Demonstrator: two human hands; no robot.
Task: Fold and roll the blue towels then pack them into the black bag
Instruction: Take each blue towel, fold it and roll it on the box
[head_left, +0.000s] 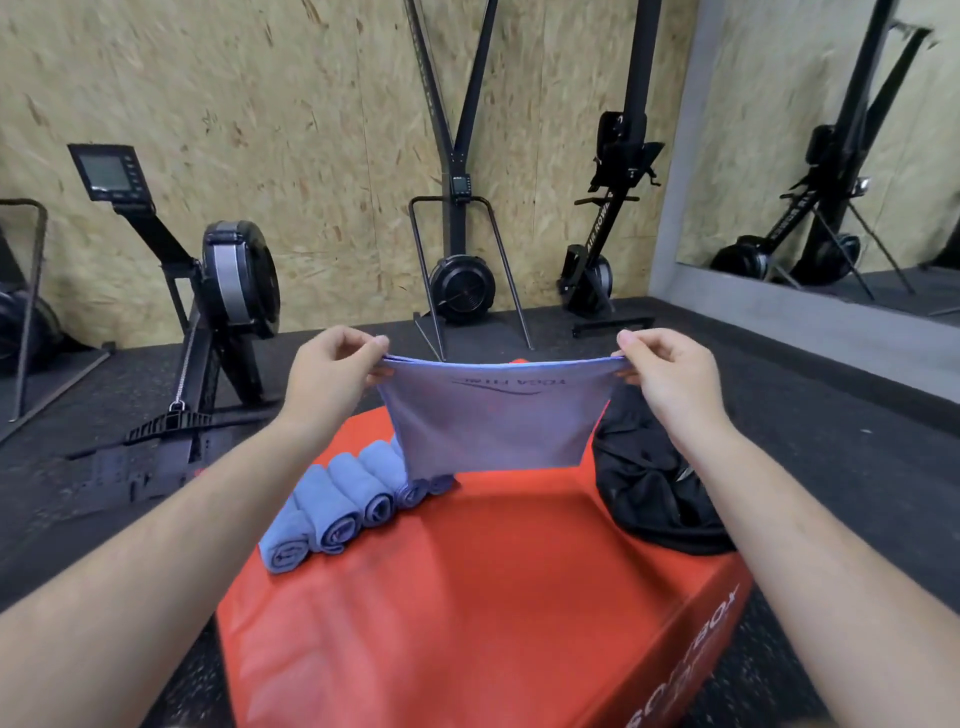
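Note:
A blue towel hangs in the air above the red box, stretched flat with dark lettering near its top edge. My left hand pinches its upper left corner and my right hand pinches its upper right corner. Several rolled blue towels lie side by side on the left part of the box, the farthest ones partly hidden behind the hanging towel. The black bag lies crumpled on the box's right side, below my right forearm.
The red soft box stands on dark rubber flooring. A rowing machine stands to the left, other black exercise machines line the chipboard wall, and a mirror is at the right.

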